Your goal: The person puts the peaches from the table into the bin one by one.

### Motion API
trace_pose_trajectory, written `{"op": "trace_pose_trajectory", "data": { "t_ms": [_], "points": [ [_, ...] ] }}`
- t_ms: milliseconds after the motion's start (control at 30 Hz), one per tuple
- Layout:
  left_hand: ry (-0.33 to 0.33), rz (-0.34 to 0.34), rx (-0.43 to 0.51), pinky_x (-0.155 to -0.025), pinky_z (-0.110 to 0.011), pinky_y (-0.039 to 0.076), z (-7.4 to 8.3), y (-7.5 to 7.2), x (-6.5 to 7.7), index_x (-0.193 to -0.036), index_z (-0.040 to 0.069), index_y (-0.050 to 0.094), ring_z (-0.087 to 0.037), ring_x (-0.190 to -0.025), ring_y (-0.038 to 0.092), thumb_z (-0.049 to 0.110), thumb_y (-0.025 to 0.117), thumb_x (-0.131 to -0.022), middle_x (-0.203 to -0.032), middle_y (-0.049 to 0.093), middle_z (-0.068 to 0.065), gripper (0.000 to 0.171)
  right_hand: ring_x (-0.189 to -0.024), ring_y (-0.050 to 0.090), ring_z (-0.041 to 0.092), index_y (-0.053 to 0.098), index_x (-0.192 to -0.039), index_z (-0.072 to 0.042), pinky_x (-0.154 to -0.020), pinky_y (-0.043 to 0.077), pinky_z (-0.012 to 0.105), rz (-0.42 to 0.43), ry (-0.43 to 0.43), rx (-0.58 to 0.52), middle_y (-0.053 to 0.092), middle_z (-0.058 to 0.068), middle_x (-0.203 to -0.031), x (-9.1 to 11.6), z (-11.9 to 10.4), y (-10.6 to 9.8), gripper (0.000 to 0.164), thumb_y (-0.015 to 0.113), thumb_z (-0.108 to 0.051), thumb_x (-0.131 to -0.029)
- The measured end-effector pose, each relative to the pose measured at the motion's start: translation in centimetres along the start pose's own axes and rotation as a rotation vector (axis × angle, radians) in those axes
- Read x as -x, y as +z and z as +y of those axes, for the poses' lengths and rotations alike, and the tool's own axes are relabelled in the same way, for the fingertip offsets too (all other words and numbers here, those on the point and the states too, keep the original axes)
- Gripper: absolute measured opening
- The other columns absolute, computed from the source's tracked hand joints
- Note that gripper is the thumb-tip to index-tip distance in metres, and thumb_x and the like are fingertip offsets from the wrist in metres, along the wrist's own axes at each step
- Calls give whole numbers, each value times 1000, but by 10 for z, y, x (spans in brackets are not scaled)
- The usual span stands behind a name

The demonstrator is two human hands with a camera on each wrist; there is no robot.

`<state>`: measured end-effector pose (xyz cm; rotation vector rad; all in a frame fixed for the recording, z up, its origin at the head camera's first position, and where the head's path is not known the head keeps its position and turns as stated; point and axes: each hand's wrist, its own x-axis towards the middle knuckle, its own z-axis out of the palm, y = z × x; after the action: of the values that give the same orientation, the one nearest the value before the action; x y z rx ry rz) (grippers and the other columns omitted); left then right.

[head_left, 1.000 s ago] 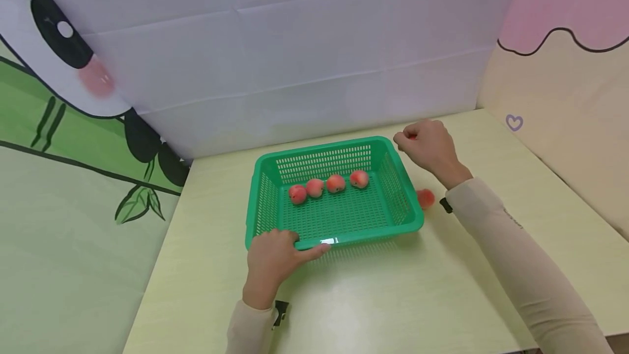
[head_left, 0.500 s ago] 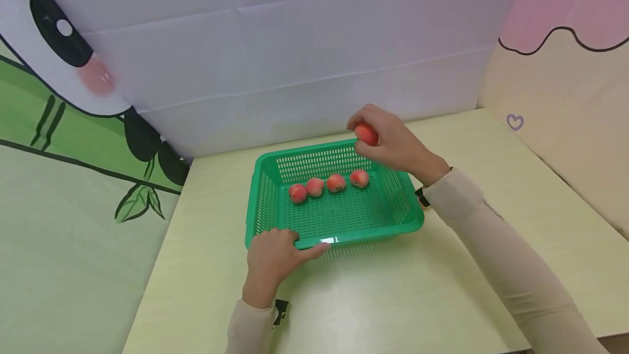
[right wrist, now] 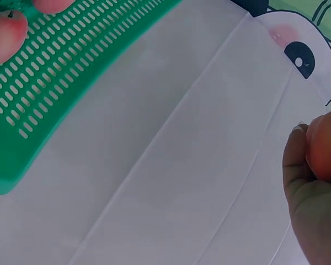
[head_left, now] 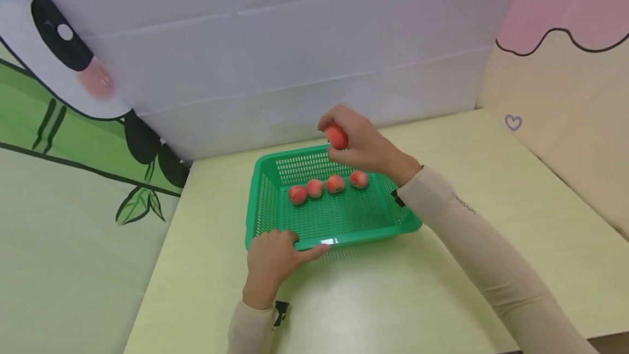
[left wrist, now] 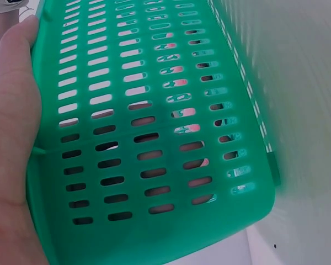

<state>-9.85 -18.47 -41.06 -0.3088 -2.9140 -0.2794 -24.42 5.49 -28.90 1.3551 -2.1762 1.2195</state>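
Note:
My left hand (head_left: 271,264) grips the near left rim of a green plastic basket (head_left: 334,239), its thumb lying along the front edge. Through the slotted basket wall (left wrist: 127,187) in the left wrist view, bits of red show. My right hand (head_left: 361,143) holds a red-orange peach (head_left: 337,136) above the far rim of the basket. In the right wrist view the thumb and fingers wrap the held peach (right wrist: 326,146), which is partly cut off by the frame. Several pink-red peaches, among them a rightmost peach (head_left: 359,180), lie in a row on the basket floor.
The basket stands on a pale yellow table (head_left: 196,266). A white cloth backdrop (head_left: 304,70) rises behind it, and printed cloth panels with cartoon drawings (head_left: 64,42) stand at the sides. My right forearm (head_left: 472,239) crosses over the basket's right end.
The right hand has carried the peach leftward from beyond the basket's right side to above its far rim. A peach beside the basket is now hidden. The left hand has stayed put.

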Motion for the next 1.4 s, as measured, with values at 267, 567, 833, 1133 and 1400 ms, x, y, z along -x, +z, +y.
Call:
{"op": "trace_pose_trajectory", "data": {
  "t_ms": [267, 567, 833, 1133, 1400],
  "points": [
    [7, 30, -3, -45, -26, 12, -2, 3, 2, -55, 24, 26, -7, -49, 14, 89, 65, -80, -56, 13, 11, 80, -91, 57, 25, 62, -111, 2, -77, 49, 36, 16, -35, -28, 65, 19, -111, -4, 2, 19, 28, 71, 6, -85],
    [4, 19, -15, -45, -26, 13, -2, 2, 1, -54, 23, 27, -8, -47, 15, 85, 69, -79, -55, 14, 10, 79, -117, 54, 26, 50, -138, 3, -97, 50, 39, -191, 157, -70, 53, 15, -138, -11, -8, 30, 56, 66, 6, -85],
    [28, 75, -13, -46, -26, 10, -3, 4, 3, -55, 23, 24, -7, -50, 11, 83, 71, -80, -57, 11, 10, 80, -121, 48, 23, 39, -144, -2, -100, 47, 40, -278, 296, -167, 44, 10, -141, -11, -11, 39, 55, 56, 6, -93],
    [27, 63, 10, -47, -26, 10, -3, 4, 3, -55, 23, 23, -7, -51, 10, 84, 70, -81, -56, 11, 10, 81, -121, 51, 23, 41, -145, 0, -102, 49, 40, -323, 267, -109, 47, 13, -142, -14, -5, 49, 51, 60, 4, -98],
    [25, 74, 10, -47, -26, 10, -4, 6, 2, -56, 23, 22, -7, -53, 10, 82, 73, -80, -57, 11, 9, 81, -122, 54, 24, 48, -140, 1, -99, 51, 35, -377, 231, -60, 49, 15, -144, -18, -3, 56, 47, 68, 0, -98]
  ]
}}
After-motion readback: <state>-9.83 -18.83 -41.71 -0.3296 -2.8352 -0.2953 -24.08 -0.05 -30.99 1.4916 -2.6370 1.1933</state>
